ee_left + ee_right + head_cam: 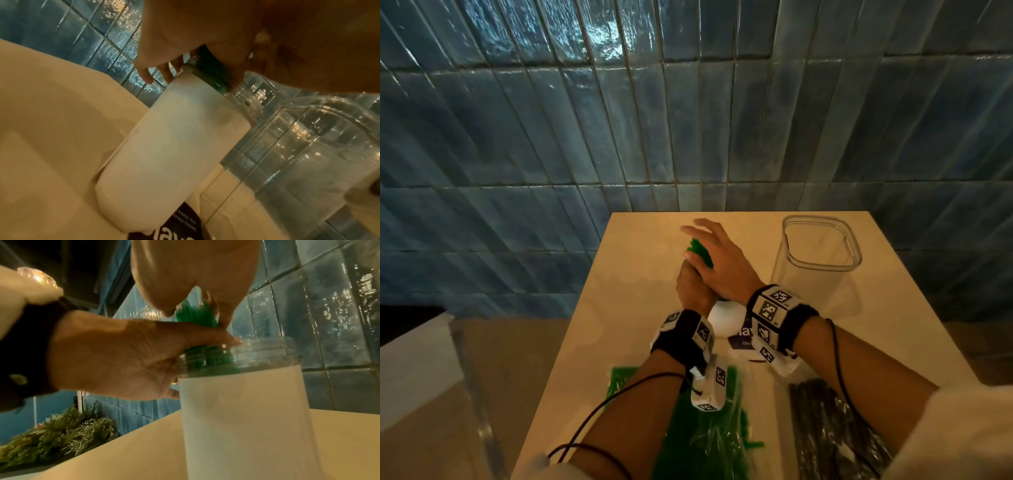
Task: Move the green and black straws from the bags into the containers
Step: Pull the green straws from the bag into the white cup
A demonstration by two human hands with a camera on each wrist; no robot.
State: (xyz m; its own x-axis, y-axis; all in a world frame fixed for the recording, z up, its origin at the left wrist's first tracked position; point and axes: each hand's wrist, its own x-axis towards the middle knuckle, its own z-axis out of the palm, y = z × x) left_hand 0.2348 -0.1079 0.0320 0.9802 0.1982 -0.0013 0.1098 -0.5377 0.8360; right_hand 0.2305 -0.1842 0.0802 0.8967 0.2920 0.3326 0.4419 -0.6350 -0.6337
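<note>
Green straws (196, 316) stand bunched in the mouth of the white jar (244, 418) on my table (619, 308). My left hand (115, 356) wraps around the bunch at the rim; my right hand (717, 253) lies spread, flat over their tops. The clear container (820, 263) stands just right. Both bags, green (688, 442) and black (825, 428), lie nearer me.

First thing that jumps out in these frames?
The bright green straws at mid-table: the left hand grips the bundle while the right hand presses flat on its top, feeding it into the white jar. To the right stands an empty clear container. Near the front edge lie the green straw bag and the black straw bag.
</note>
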